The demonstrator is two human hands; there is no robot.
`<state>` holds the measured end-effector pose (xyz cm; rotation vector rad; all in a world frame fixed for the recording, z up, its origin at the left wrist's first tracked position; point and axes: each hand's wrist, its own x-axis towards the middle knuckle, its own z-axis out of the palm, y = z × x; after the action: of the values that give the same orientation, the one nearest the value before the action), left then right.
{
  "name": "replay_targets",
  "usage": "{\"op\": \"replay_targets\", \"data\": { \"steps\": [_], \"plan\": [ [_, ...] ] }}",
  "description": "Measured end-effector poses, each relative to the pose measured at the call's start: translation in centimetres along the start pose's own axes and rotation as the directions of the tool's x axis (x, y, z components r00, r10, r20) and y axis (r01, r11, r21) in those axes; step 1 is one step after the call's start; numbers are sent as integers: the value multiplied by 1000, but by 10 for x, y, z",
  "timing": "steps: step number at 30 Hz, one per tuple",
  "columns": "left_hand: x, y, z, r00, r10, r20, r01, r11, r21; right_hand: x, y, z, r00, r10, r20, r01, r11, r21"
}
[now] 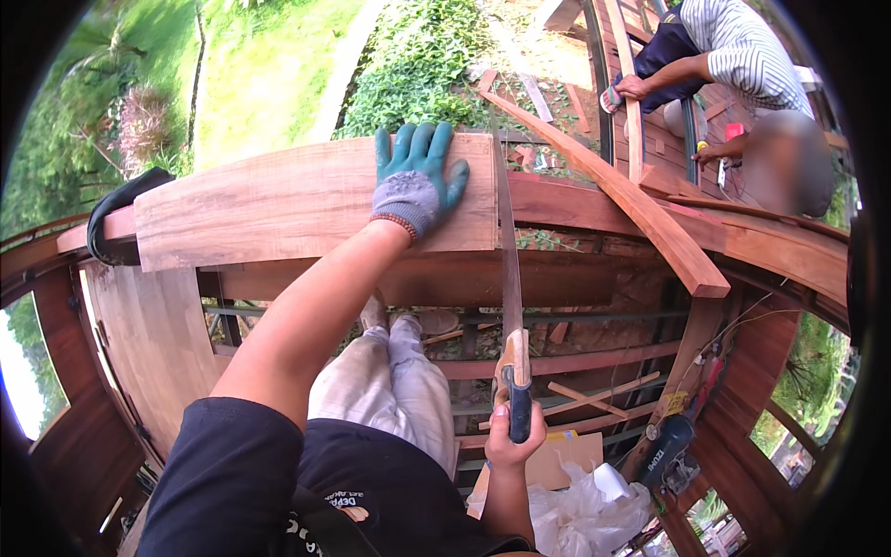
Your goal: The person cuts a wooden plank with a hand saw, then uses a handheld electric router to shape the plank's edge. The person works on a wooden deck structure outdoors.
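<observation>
My left hand (415,186), in a green-coated grey work glove, lies flat with fingers spread on a wide wooden board (278,195). The board rests across a reddish wooden beam (566,206), close to its right end under my palm. Bare and closed, my right hand (513,441) grips the handle of a hand saw (511,278). The saw's long blade points away from me, alongside the board's right end. Whether its teeth touch the wood cannot be made out.
A long timber (613,190) lies slanted over the beam to the right. At the far right a co-worker (742,84) bends over more timber. Below are open floor joists (594,357), a plastic bag (589,506), a cardboard sheet (557,455) and a dark bottle (666,446).
</observation>
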<state>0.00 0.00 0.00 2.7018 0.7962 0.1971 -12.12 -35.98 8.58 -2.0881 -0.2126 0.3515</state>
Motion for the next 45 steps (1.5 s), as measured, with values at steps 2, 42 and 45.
{"op": "replay_targets", "data": {
  "steps": [2, 42, 45],
  "plan": [
    [-2, 1, 3, 1000, 8, -28, -8, 1000, 5, -3, -6, -5, 998, 62, 4, -62, 998, 9],
    [0, 4, 7, 1000, 5, -28, -2, 996, 84, 43, -63, 9, 996, -83, -34, 80, 993, -92],
    [0, 5, 5, 1000, 4, -14, -4, 998, 68, 84, -51, 36, 999, 35, 41, -34, 999, -27]
  ]
}}
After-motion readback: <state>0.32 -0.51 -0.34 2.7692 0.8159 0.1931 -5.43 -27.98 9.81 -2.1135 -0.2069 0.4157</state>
